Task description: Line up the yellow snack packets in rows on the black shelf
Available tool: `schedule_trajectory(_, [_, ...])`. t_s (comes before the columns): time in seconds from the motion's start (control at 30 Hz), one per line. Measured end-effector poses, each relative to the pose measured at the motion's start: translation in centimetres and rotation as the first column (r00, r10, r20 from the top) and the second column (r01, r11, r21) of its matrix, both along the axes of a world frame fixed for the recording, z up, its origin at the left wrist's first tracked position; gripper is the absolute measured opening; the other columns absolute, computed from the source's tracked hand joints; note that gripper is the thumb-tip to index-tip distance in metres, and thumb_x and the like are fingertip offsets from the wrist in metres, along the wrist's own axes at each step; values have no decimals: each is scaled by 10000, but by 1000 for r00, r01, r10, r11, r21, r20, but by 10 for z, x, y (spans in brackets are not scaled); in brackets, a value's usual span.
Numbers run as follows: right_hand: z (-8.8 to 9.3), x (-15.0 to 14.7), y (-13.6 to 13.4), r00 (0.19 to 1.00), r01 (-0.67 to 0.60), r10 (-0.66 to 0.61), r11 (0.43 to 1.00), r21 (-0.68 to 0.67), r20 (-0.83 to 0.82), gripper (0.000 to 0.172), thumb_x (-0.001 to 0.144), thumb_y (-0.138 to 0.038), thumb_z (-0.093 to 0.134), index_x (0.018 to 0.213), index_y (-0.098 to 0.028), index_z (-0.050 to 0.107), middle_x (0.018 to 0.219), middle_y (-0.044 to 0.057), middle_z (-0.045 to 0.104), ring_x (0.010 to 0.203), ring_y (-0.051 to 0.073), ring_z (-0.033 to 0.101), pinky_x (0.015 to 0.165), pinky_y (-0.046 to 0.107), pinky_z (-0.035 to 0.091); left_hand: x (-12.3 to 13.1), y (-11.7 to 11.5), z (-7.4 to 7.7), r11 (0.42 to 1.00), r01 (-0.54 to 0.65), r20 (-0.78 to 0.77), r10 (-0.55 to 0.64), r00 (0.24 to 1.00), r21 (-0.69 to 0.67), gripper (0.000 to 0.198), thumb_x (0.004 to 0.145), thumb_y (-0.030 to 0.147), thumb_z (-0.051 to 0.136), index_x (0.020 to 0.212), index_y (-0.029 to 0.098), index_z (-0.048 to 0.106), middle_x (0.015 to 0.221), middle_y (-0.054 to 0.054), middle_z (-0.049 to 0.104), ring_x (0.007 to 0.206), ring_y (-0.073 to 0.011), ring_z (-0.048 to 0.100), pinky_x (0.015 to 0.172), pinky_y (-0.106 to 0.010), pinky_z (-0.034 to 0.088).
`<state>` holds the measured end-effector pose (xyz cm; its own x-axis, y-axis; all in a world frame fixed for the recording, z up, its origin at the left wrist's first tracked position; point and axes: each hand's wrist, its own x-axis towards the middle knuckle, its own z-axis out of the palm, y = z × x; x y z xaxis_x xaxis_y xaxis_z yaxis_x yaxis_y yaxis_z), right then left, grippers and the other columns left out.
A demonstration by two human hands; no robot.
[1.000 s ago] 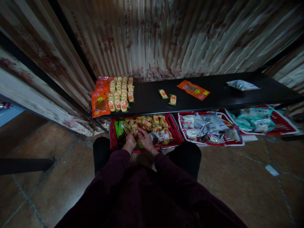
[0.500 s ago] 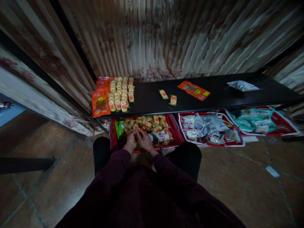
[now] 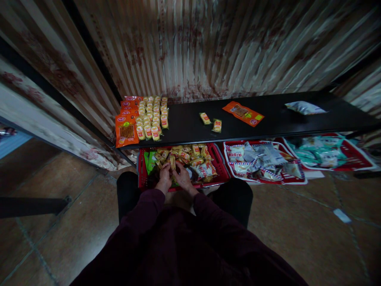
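My left hand (image 3: 164, 177) and my right hand (image 3: 182, 176) are together above a red basket (image 3: 220, 167) between my knees. Their fingers close around a small yellow wrapped snack cake (image 3: 173, 161), held on edge between them; it may be more than one. Similar yellow packets (image 3: 183, 155) fill the basket. A green packet (image 3: 151, 162) lies at its left side, and a red-and-white packet (image 3: 206, 170) to the right of my right hand. Yellow wrapped cakes (image 3: 148, 130) stand in rows on the black shelf (image 3: 184, 134), beside orange snack packets (image 3: 127, 131).
Two loose yellow cakes (image 3: 217, 126), an orange packet (image 3: 243, 113) and a silvery bag (image 3: 305, 107) lie along the shelf. Under it, to the right, are a basket of white packets (image 3: 268, 155) and another of teal packets (image 3: 324, 153). A shelf post (image 3: 92, 51) rises at the left.
The yellow cake between my hands has come up and shows more clearly above my fingers. My fingertips have shifted slightly around it. The shelf goods have not moved.
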<state>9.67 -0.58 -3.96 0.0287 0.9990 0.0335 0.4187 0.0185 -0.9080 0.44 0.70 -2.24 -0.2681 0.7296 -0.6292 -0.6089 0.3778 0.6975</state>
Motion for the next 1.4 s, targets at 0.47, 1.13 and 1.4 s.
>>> schedule_trajectory(0.47, [3, -2, 1, 994, 84, -88, 994, -67, -58, 426, 796, -325, 499, 1195, -197, 573, 1091, 75, 672, 963, 224, 635, 900, 380, 482, 0, -3, -2, 996, 43, -88, -36, 995, 76, 248, 578, 19, 612, 777, 165, 640, 850, -37, 665, 794, -130, 614, 794, -275, 460])
schedule_trajectory(1.13, [2, 0, 5, 991, 130, -129, 991, 30, -48, 402, 836, -285, 432, 1200, -193, 577, 1053, 74, 690, 971, 205, 625, 910, 363, 470, 4, -1, -1, 975, 70, -151, -38, 988, 213, 306, 540, 77, 647, 839, 138, 670, 928, -80, 689, 863, -153, 615, 825, -295, 452])
schedule_trajectory(1.4, [10, -2, 8, 984, 178, -181, 971, 162, 4, 402, 833, -299, 426, 1176, -166, 591, 1129, 120, 644, 1087, 228, 561, 993, 412, 405, 6, 3, 11, 972, 84, -181, -44, 982, 221, 289, 563, 140, 661, 852, 148, 664, 880, -56, 672, 810, -138, 606, 775, -276, 449])
